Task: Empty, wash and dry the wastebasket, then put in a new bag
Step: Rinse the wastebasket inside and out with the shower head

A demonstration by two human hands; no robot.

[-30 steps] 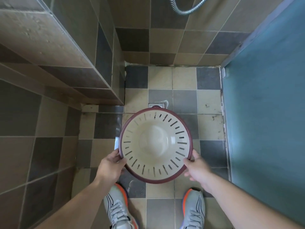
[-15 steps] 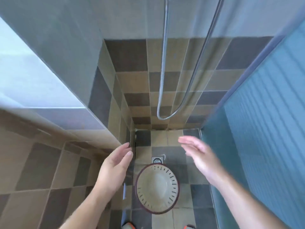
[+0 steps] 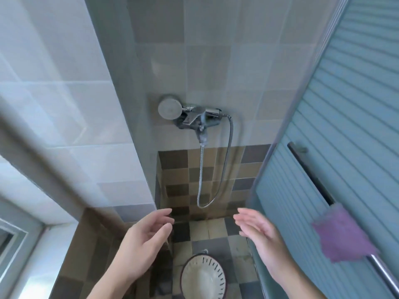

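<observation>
The wastebasket [image 3: 203, 277], cream inside with slits and a dark red rim, stands upright on the checkered tile floor at the bottom middle. It holds nothing visible inside. My left hand [image 3: 143, 240] hovers above and to its left, fingers loosely spread, holding nothing. Raised on the other side is my right hand [image 3: 262, 236], palm turned inward, fingers straight and empty. Neither hand touches the basket. On the wall ahead hangs the shower head [image 3: 169, 108] on its chrome mixer tap [image 3: 199, 119], with a metal hose [image 3: 216, 169] looping down.
A tiled wall corner juts out on the left. To the right is a ribbed blue-green sliding door [image 3: 356, 147] with a bar handle, and a purple cloth [image 3: 343, 236] hangs on a rail. A window frame [image 3: 19, 238] shows at lower left.
Both hands let go of the basket, which now stands on the floor. My view has tilted up to the shower tap, and both hands have risen, open.
</observation>
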